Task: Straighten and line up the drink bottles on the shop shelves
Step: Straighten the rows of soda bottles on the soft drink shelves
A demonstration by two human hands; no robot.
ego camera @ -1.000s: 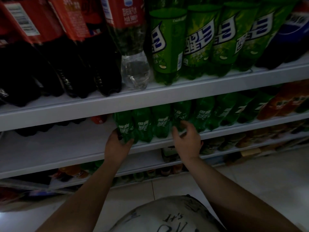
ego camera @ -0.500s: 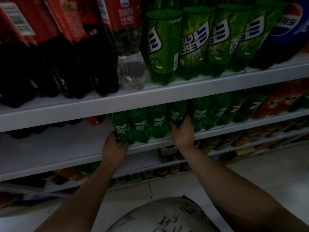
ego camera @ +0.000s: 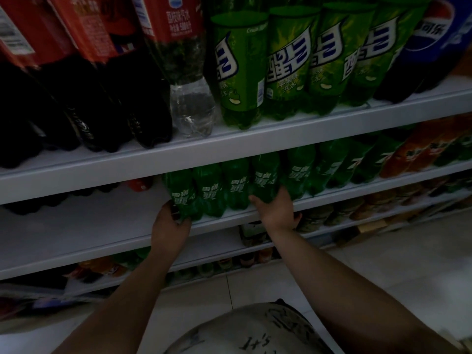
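Pale tiled floor, grey shirt with black lettering

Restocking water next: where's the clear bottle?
Head view, upper shelf, left of centre: the clear bottle stands between the dark cola bottles and the green apple-soda bottles.

Bottle tally around the clear bottle

That clear bottle is the only one of its kind. Left of it stand four dark cola bottles, though the farthest is hard to make out in the gloom. Right of it are four bright green apple-soda bottles and at least one blue-labelled cola bottle. One shelf below it are five dark green bottles, three plainer green bottles and two or three blurred orange bottles. Two hands are below it, the left hand and the right hand.
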